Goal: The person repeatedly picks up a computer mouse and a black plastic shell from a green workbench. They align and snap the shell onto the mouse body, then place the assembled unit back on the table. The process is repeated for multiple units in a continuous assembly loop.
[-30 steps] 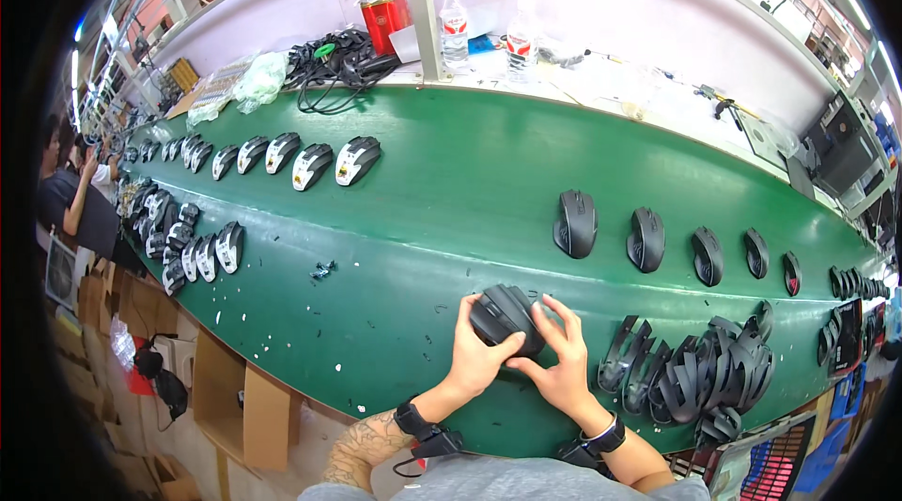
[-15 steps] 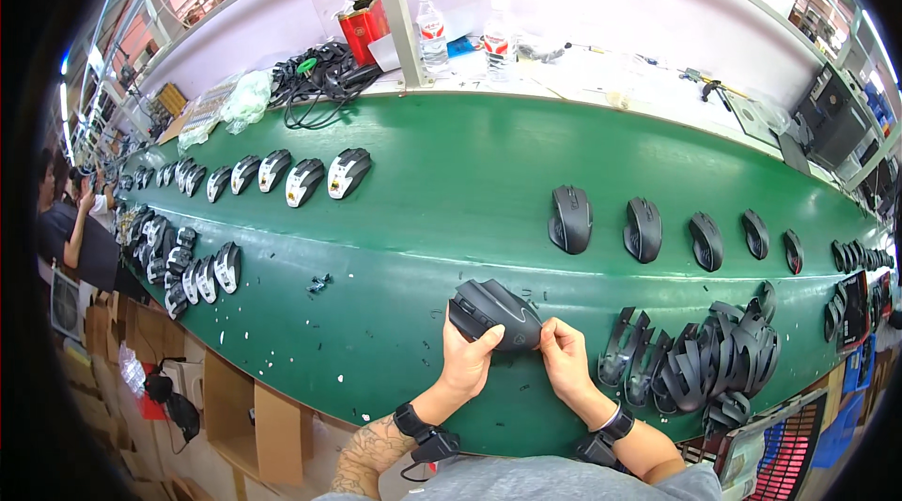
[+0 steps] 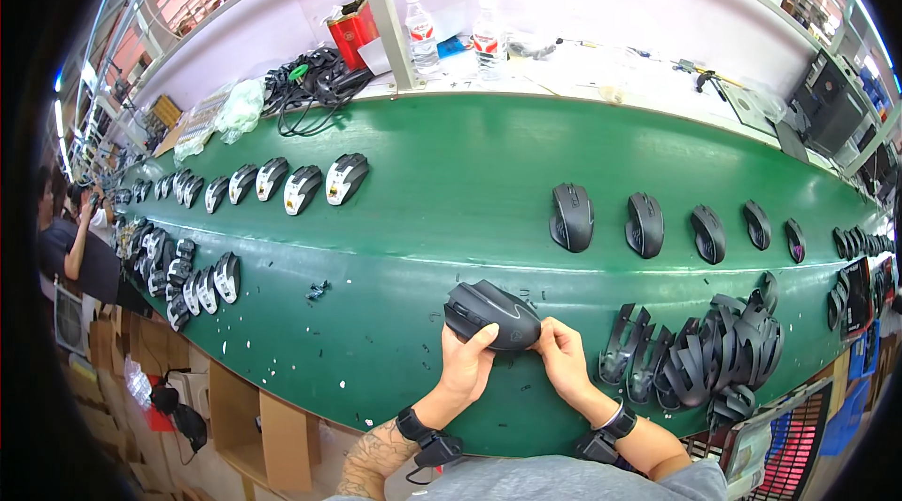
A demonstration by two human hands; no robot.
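A black computer mouse (image 3: 498, 315) is held above the green worktop, its buttons toward the upper left. My left hand (image 3: 467, 365) grips it along its near side, the thumb lying on its side. At the mouse's rounded right end, my right hand (image 3: 564, 360) pinches its edge between thumb and fingers. What lies under those fingertips is hidden. Just right of my right hand are loose curved black shell pieces (image 3: 644, 355), some upright and others piled together. Small dark scraps are scattered on the worktop around the mouse.
The green worktop (image 3: 442, 172) bears a row of black mice (image 3: 572, 217) at right and white-and-black mouse bodies (image 3: 348, 179) at left. More bodies are heaped at the left edge (image 3: 164, 262). Bottles (image 3: 487, 41) and tangled cables (image 3: 315, 88) stand behind. A person (image 3: 80, 238) sits far left.
Both hands keep their hold on the mouse, which has turned very slightly. The whole view has shifted a little; the things on the worktop stay in place.
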